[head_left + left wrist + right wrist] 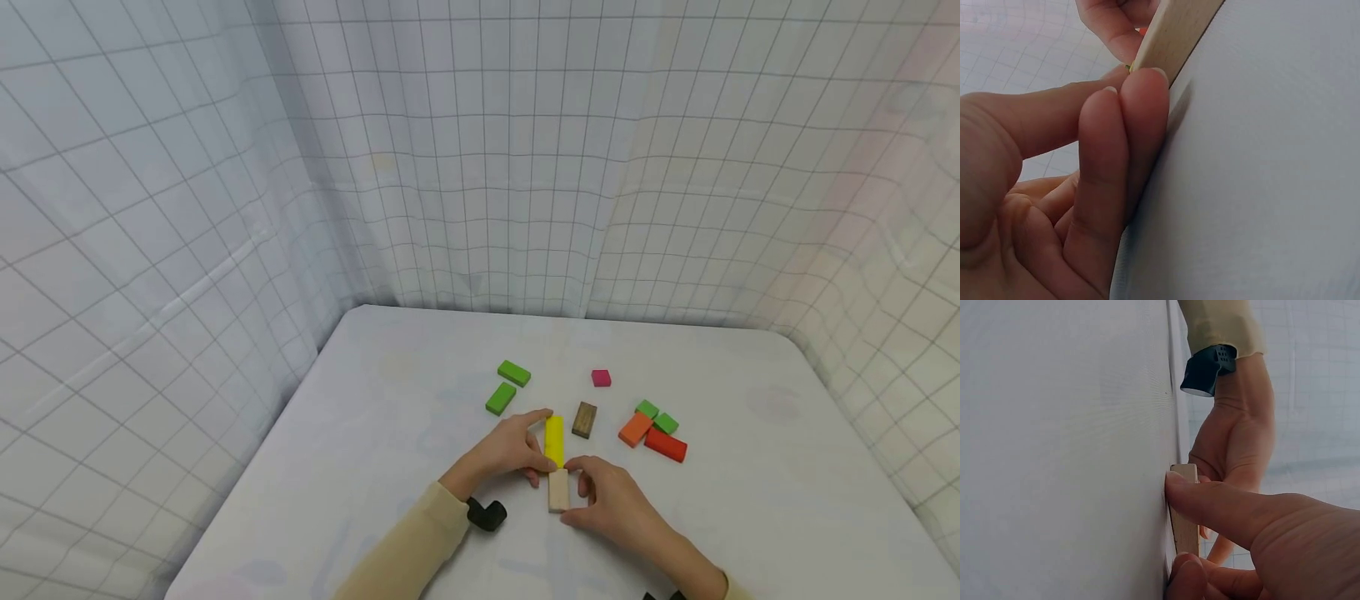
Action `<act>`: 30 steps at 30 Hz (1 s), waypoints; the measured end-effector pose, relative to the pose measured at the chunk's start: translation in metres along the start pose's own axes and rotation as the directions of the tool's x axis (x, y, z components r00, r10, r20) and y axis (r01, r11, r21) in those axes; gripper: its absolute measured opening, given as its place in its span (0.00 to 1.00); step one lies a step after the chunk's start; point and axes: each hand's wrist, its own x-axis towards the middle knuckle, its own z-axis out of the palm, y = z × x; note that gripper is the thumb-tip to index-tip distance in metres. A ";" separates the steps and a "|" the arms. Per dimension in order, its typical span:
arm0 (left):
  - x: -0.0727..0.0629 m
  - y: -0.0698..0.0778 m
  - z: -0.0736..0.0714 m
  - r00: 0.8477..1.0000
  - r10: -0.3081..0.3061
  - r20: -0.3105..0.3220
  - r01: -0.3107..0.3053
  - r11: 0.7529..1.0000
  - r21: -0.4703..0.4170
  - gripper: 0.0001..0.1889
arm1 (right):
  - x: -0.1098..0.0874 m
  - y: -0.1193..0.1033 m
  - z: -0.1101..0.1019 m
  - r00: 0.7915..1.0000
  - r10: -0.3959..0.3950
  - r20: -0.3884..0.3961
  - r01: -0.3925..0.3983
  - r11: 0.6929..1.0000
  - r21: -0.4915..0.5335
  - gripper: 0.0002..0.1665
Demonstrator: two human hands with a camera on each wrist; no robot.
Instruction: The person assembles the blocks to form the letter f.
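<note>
Beyond the bench's [360, 408] left edge hangs white cloth [150, 208] ruled with a dark grid. A beige sleeve [408, 546] crosses the near part of the bench, a black wrist device [487, 516] just beside it. Further right is the left hand [510, 446], palm side toward the pieces. A green block [501, 398] lies aslant beyond that hand, with another green block [513, 372] just past it. The left hand's grip is closed lengthwise on the yellow block [554, 440], index finger at the far end, thumb at the near end. This yellow block lies flat near the middle of the bench, pointing away from the person, and its near end meets the pale wooden block [558, 493], set in line with it. Just to the right, a dark brown block [584, 420] lies slightly turned; a pink block [601, 378] sits farther back. Nearer, the right hand [615, 504] has its grip on the pale wooden block from the right side, thumb at the near end and index finger by the far end. Past it, an orange block [635, 430], two small green blocks [666, 423] and a red piece [666, 445] lie clustered.
</note>
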 end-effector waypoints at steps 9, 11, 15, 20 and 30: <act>0.004 -0.005 0.002 0.999 0.025 0.029 -0.024 0.999 -0.047 0.44 | -0.001 0.000 0.000 1.000 0.001 -0.019 -0.002 1.000 -0.028 0.37; 0.005 -0.006 0.002 0.999 0.032 0.037 -0.031 0.998 -0.047 0.44 | -0.001 0.000 0.000 1.000 0.003 -0.023 -0.003 0.999 -0.033 0.36; 0.007 -0.009 0.002 0.998 0.047 0.052 -0.044 0.997 -0.059 0.44 | -0.001 0.001 0.000 1.000 0.001 -0.027 -0.002 0.999 -0.038 0.35; 0.008 -0.011 0.002 0.997 0.058 0.058 -0.053 0.996 -0.076 0.44 | 0.001 0.002 0.000 1.000 0.005 -0.024 -0.005 0.999 -0.032 0.35; 0.007 -0.011 0.003 0.998 0.052 0.042 -0.049 0.996 -0.078 0.44 | 0.002 0.002 0.001 1.000 0.003 -0.023 -0.004 1.000 -0.030 0.35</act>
